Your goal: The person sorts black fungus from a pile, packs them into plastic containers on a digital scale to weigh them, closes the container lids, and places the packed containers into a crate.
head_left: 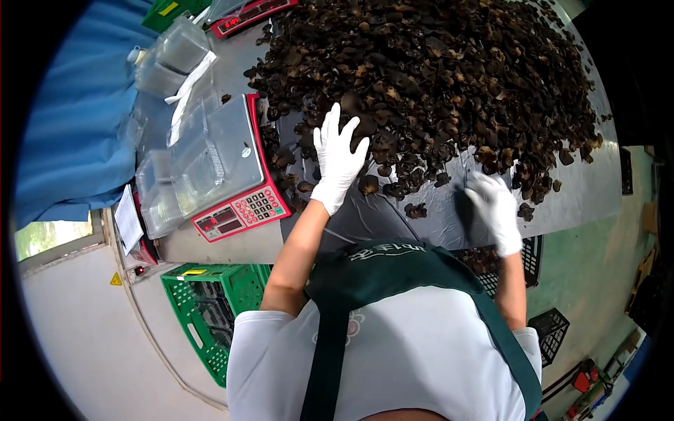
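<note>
A large heap of dark brown, ear-shaped mushrooms (435, 77) that look like wood ears covers the far part of the table. My left hand (338, 158), in a white glove, is spread open over the heap's near left edge. Dark pieces lie under and beside its fingers, and I see nothing gripped. Close to the heap's front edge, my right hand (497, 214), also gloved in white, is over the dark sheet (365, 214). Its fingers are slightly blurred but look loosely extended and apart, with nothing visible in them. A few loose mushrooms (415, 210) lie between the hands.
Left of my left hand stands a red scale (242, 214) with clear plastic trays (200, 172) on its plate. Stacked clear containers (179, 52) and a second scale (253, 15) are farther back. A green crate (242, 284) is below the table; a black crate (550, 330) stands at right.
</note>
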{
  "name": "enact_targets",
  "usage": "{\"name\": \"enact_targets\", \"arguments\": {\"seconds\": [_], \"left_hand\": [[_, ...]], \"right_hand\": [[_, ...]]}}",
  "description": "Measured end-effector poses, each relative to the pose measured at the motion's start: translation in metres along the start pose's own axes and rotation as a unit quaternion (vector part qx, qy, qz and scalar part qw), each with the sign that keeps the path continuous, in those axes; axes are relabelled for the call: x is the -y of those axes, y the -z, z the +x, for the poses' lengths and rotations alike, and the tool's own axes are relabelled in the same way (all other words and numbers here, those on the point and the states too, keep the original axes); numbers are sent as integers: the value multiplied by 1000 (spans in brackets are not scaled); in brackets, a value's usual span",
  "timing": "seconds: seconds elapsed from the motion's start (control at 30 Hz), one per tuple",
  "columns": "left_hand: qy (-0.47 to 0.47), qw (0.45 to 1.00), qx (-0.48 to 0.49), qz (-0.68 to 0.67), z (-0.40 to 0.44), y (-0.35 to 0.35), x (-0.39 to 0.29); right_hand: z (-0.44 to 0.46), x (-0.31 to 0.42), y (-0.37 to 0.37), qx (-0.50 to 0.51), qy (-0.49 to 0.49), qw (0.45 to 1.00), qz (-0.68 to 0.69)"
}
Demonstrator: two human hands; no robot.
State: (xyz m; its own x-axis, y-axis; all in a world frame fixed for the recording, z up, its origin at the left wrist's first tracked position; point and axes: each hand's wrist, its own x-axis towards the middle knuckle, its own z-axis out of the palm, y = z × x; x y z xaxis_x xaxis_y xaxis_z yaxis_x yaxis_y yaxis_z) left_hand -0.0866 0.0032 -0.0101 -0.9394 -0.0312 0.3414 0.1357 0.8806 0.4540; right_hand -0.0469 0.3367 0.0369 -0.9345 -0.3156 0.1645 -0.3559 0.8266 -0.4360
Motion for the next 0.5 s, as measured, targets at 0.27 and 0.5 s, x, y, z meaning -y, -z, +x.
{"name": "enact_targets", "arguments": {"seconds": [0.27,0.5], "left_hand": [[76,997,-20,-9,-8,23,16],[93,995,-45,-5,-17,30,27]], "right_hand": [[92,62,-118,-5,155,979,-136],[87,56,-94,-87,122,985,83]]}}
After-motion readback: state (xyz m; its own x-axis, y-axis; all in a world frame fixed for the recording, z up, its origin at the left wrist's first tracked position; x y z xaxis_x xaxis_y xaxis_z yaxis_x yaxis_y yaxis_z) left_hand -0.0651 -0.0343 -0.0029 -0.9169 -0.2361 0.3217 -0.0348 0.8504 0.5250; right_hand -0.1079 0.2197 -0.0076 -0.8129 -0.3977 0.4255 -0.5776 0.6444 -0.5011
